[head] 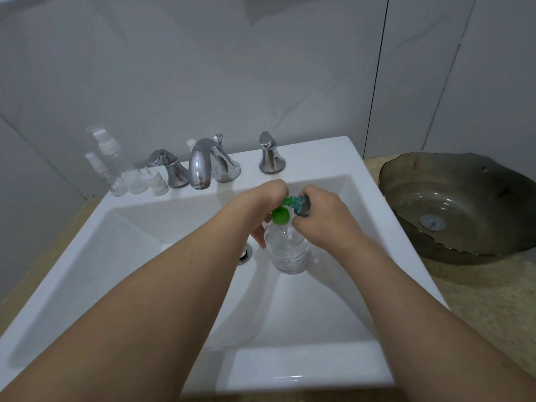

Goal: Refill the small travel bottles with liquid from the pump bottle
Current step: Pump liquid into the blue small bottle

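Over the white sink (359, 204) stands a clear pump bottle (288, 250) with a green top (280, 215). The left hand (261, 210) curls round its neck. The right hand (322, 216) pinches a small teal bottle (301, 205), tilted against the green spout (288, 201).

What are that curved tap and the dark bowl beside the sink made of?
The curved silver tap looks like polished chrome-plated metal: it mirrors its surroundings. The dark wavy-rimmed bowl seems smoky tinted glass: glossy and translucent-looking, though plastic is possible.
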`<move>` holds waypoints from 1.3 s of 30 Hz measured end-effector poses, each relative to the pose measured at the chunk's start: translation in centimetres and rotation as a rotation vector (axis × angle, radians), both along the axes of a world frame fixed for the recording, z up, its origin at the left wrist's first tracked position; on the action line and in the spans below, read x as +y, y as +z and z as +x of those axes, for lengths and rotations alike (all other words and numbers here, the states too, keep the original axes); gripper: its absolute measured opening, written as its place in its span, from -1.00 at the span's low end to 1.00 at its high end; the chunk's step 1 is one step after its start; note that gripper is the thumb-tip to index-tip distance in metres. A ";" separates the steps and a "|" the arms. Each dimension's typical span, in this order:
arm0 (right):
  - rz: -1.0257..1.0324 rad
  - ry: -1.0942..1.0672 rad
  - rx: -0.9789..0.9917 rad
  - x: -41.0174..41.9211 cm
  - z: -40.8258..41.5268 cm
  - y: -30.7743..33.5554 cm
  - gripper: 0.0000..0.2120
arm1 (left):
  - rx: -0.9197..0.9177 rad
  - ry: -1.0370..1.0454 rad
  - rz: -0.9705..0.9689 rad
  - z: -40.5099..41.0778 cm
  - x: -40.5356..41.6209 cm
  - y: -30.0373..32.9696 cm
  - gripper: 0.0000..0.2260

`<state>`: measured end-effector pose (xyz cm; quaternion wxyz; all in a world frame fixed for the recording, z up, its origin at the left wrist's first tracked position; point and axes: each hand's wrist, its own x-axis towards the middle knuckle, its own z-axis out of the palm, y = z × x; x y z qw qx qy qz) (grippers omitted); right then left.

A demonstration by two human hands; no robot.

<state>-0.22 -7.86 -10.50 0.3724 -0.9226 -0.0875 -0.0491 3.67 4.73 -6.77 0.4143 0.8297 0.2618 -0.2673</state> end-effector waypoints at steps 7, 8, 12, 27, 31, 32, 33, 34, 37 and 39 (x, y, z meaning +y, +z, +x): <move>0.037 0.017 -0.077 -0.1 0.0 0.3 -0.81 | 0.131 -0.054 -0.110 1.1 0.9 0.4 -0.43; 0.036 0.014 -0.074 -0.1 0.0 0.3 -0.82 | 0.121 -0.053 -0.097 1.1 0.8 0.4 -0.46; 0.036 -0.004 -0.067 -0.1 0.1 0.4 -0.84 | 0.046 -0.047 -0.009 0.7 0.1 0.7 -0.60; -0.020 0.002 0.033 0.0 0.1 -0.1 -0.85 | -0.049 -0.041 0.110 0.3 -0.4 -0.6 -0.65; -0.014 0.010 0.002 0.0 0.1 0.0 -0.84 | 0.012 -0.079 0.046 0.8 0.2 -0.4 -0.60; -0.007 0.012 -0.020 -0.1 0.1 0.1 -0.84 | 0.046 -0.088 0.005 1.0 0.4 -0.2 -0.56; 0.002 0.012 -0.044 -0.1 0.1 0.1 -0.83 | 0.082 -0.094 -0.036 1.2 0.6 0.0 -0.50; 0.010 0.014 -0.065 -0.1 0.1 0.2 -0.83 | 0.115 -0.098 -0.072 1.4 0.8 0.1 -0.44; 0.021 0.019 -0.092 -0.1 0.0 0.3 -0.82 | 0.169 -0.098 -0.139 1.9 1.2 0.1 -0.34; 0.021 0.019 -0.094 -0.1 0.0 0.2 -0.82 | 0.164 -0.086 -0.152 1.9 1.2 -0.1 -0.35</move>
